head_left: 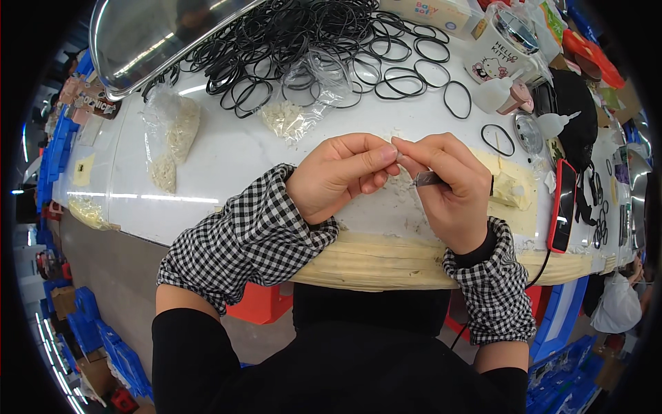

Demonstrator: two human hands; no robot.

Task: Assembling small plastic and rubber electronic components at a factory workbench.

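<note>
My left hand (341, 169) is closed, thumb and forefinger pinched together at a tiny pale piece (399, 157) too small to name. Its fingertips meet those of my right hand (455, 190) over the worktable. My right hand is curled around a small metal blade-like tool (429, 179); most of it is hidden in the palm. Pale crumbs and small bits (407, 200) are scattered on the table below both hands. Beyond my left hand lies a clear bag of small cream-coloured pieces (286, 121). Another such bag (181, 131) rests further left.
Black rubber rings (296, 41) are heaped at the back, with loose ones nearer. A shiny metal tray (158, 41) stands back left. A red-cased phone (564, 207), a white cup (491, 58) and squeeze bottles (491, 95) sit right. Padding (379, 262) covers the front edge.
</note>
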